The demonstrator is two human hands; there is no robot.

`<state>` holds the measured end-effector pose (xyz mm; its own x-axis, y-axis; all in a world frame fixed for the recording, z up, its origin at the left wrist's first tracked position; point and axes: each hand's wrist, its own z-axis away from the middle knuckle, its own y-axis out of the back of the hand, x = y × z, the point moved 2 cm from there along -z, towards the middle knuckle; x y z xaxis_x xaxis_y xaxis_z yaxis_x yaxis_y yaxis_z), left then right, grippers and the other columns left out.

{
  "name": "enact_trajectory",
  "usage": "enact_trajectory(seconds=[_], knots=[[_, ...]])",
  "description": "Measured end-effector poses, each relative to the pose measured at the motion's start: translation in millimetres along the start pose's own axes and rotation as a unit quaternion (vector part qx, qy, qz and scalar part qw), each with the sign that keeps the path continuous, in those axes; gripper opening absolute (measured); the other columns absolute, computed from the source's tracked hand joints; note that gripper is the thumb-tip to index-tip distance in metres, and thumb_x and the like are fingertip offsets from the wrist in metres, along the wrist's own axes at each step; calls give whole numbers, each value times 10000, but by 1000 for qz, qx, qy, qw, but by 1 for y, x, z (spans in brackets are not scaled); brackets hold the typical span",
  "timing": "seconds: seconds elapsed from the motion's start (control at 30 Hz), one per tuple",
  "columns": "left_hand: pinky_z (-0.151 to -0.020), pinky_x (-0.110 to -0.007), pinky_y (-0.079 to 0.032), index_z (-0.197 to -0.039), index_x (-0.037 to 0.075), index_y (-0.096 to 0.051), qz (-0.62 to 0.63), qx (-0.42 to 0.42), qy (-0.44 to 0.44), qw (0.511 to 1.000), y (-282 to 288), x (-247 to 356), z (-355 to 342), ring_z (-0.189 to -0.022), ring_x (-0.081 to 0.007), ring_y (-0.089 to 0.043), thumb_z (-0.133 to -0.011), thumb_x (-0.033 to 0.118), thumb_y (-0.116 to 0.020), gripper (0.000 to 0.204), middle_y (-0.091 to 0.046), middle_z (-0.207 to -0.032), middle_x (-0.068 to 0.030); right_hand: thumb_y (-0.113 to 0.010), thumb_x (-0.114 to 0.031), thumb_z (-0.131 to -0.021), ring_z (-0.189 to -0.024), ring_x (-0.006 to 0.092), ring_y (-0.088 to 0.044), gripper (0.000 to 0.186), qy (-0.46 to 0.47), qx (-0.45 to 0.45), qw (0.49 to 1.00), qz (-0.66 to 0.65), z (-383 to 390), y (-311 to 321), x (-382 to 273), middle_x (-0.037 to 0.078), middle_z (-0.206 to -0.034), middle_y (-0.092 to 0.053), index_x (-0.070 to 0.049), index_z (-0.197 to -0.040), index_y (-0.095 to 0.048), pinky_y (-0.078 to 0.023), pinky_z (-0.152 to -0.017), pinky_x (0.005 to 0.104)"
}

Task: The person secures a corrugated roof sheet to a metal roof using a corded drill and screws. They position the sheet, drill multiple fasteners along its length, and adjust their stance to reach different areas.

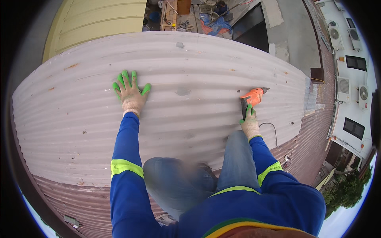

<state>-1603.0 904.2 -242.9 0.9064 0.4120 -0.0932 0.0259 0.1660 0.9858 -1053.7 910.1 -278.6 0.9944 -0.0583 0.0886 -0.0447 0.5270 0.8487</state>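
My left hand [132, 94], in a cream work glove with green fingertips, lies flat with fingers spread on the pale corrugated roofing sheet [178, 115]. In my right hand [250, 123], gloved the same way, is an orange and black corded power drill [252, 96]. Its chuck points to the far right, just above the sheet. My fingers wrap its black handle, and whether one rests on the trigger is hard to see. A dark power cord [274, 133] curves from beside my right wrist down toward the lower right.
Reddish-brown corrugated roofing [307, 142] borders the sheet at right and below. Beyond the far edge lies a lower work area with a blue tarp [218, 27], planks and a crouching person. A yellow roof [99, 23] is at far left, and a white wall with air-conditioner units [343, 88] at right.
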Motion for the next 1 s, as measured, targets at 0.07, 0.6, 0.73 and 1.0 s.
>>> enact_trajectory(seconds=[0.07, 0.6, 0.73, 1.0], knots=[[-1323, -643, -62, -1692, 206, -359, 1, -8, -1, 1000, -1, -1, 3, -1645, -418, -115, -972, 695, -626, 911, -182, -1782, -182, -808, -321, -893, -1401, 461, -520, 977, -13, -14, 1000, -6, -14, 15, -16, 245, -1625, -413, -148, -1691, -272, -523, -1099, 523], [-1317, -652, -20, -1727, 214, -259, -12, -41, -12, 999, -11, 1, -8, -1659, -436, -21, -983, 713, -596, 957, -90, -1799, -189, -840, -591, -809, -1438, 472, -504, 1226, -232, 70, 948, -206, -64, -11, -2, 285, -1601, -457, -125, -1718, -163, -450, -1183, 500], [-1315, -653, -30, -1714, 213, -301, -24, -29, -11, 999, -9, 3, -7, -1656, -442, -48, -985, 704, -603, 930, -99, -1798, -188, -788, -649, -841, -1358, 474, -583, 1223, -268, 43, 939, -213, -86, -3, 7, 290, -1436, -622, -51, -1704, -160, -488, -1134, 469], [-1323, -632, -42, -1706, 204, -322, -11, -23, -9, 1000, -4, 4, -8, -1653, -437, -79, -985, 678, -625, 915, -121, -1794, -196, -588, -706, -983, -1596, 389, -286, 990, -116, 174, 971, -115, -111, 23, -113, 184, -1760, -252, -193, -1731, -194, -299, -1249, 610]])
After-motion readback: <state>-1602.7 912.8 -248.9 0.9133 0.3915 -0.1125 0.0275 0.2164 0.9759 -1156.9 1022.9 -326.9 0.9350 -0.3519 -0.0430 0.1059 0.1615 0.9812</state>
